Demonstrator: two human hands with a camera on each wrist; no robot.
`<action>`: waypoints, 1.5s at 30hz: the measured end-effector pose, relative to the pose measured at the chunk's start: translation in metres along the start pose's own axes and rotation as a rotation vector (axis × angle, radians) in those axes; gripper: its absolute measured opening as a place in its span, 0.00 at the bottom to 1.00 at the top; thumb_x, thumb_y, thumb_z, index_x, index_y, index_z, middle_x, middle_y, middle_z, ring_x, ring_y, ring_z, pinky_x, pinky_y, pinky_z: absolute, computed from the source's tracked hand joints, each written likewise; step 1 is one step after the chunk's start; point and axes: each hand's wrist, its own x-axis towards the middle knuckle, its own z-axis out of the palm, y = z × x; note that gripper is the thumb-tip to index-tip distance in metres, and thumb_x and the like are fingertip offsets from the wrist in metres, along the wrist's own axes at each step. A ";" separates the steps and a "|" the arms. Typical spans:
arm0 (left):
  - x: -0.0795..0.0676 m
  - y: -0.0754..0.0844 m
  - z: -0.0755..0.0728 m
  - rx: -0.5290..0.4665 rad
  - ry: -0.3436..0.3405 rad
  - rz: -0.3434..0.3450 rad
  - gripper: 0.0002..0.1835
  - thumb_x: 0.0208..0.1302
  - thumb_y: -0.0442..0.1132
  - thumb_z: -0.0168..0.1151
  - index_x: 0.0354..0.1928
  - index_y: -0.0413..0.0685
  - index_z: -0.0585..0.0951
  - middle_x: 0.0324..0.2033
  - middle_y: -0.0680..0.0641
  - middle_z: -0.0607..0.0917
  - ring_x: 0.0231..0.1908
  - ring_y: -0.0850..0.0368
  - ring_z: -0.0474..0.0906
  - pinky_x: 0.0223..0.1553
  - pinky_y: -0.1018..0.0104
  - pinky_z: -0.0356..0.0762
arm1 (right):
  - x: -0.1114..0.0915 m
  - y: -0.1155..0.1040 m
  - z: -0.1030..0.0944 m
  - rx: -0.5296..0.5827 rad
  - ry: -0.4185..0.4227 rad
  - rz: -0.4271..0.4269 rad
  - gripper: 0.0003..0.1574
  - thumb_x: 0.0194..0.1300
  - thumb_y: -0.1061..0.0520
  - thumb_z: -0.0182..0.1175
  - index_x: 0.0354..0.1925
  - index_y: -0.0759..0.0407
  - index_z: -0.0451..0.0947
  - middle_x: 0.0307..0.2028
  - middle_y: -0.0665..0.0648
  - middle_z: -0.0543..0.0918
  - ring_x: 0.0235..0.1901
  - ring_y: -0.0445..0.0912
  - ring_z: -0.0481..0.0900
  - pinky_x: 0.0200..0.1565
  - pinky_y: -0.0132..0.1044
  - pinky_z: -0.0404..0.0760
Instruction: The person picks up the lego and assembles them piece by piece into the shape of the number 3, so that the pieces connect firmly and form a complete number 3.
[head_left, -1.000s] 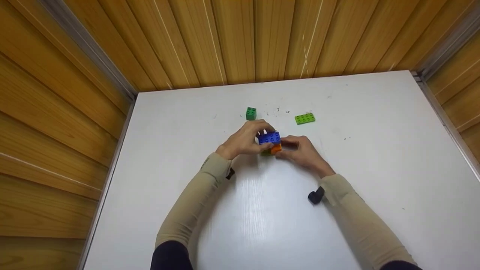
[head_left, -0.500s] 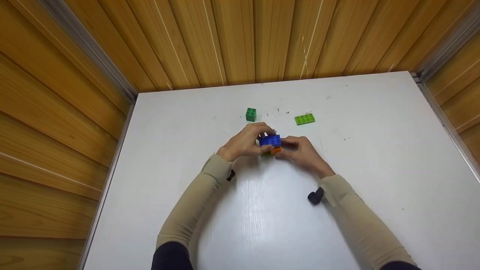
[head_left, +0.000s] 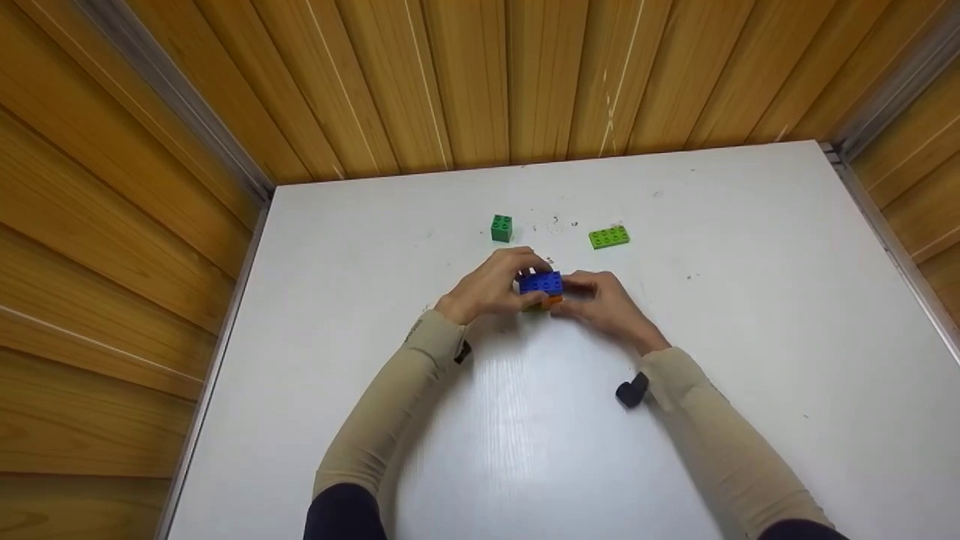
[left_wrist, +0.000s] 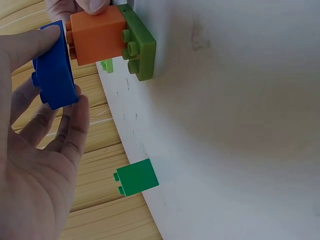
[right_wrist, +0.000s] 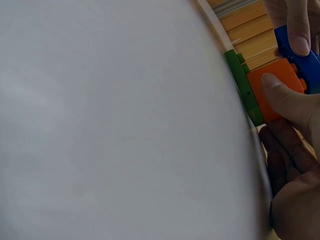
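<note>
My left hand pinches a blue toy brick between thumb and fingers. In the left wrist view the brick sits tilted against the studs of an orange brick, its edge close to them. That orange brick stands on one end of a flat green plate, whose other studs are bare. From the right, my right hand grips the orange brick, the thumb on its side in the right wrist view. The green plate lies on the white table.
Beyond the hands stands a dark green brick with studs up. A flat light green plate lies farther right on the white table. Wood-panelled walls border the table at the back and sides.
My left hand has lowered the blue brick slightly towards me, over the orange brick, less of which shows now. My right hand has stayed in place.
</note>
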 end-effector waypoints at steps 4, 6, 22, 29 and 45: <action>0.000 0.000 0.002 -0.004 -0.003 0.004 0.19 0.70 0.43 0.74 0.58 0.44 0.87 0.52 0.46 0.88 0.53 0.55 0.83 0.57 0.66 0.83 | 0.000 0.001 0.001 0.005 0.002 0.001 0.30 0.62 0.53 0.80 0.63 0.52 0.87 0.57 0.54 0.90 0.64 0.54 0.82 0.75 0.55 0.69; -0.001 0.000 0.002 -0.006 -0.004 0.005 0.19 0.69 0.44 0.74 0.58 0.44 0.87 0.52 0.46 0.88 0.53 0.55 0.83 0.57 0.66 0.83 | 0.000 0.000 0.001 0.011 0.002 0.001 0.30 0.62 0.53 0.80 0.62 0.52 0.87 0.56 0.54 0.90 0.63 0.54 0.83 0.75 0.54 0.70; 0.000 0.001 0.001 0.018 -0.013 0.012 0.19 0.69 0.44 0.75 0.57 0.44 0.87 0.50 0.46 0.88 0.51 0.55 0.83 0.55 0.65 0.84 | 0.001 -0.001 0.002 0.012 -0.001 -0.005 0.30 0.62 0.52 0.80 0.62 0.50 0.87 0.55 0.53 0.91 0.62 0.53 0.83 0.75 0.54 0.70; 0.006 0.001 0.000 0.017 -0.013 0.018 0.19 0.66 0.42 0.77 0.56 0.43 0.89 0.46 0.45 0.89 0.46 0.56 0.84 0.52 0.67 0.84 | 0.001 -0.001 0.000 0.024 0.008 -0.023 0.28 0.62 0.53 0.80 0.61 0.51 0.88 0.52 0.54 0.91 0.59 0.52 0.85 0.70 0.52 0.73; 0.009 0.008 -0.002 0.108 -0.064 0.009 0.16 0.67 0.42 0.76 0.54 0.45 0.91 0.40 0.45 0.88 0.40 0.57 0.80 0.45 0.68 0.81 | 0.001 0.000 0.001 0.023 0.003 -0.029 0.28 0.62 0.54 0.80 0.60 0.51 0.88 0.51 0.54 0.91 0.59 0.52 0.84 0.72 0.52 0.71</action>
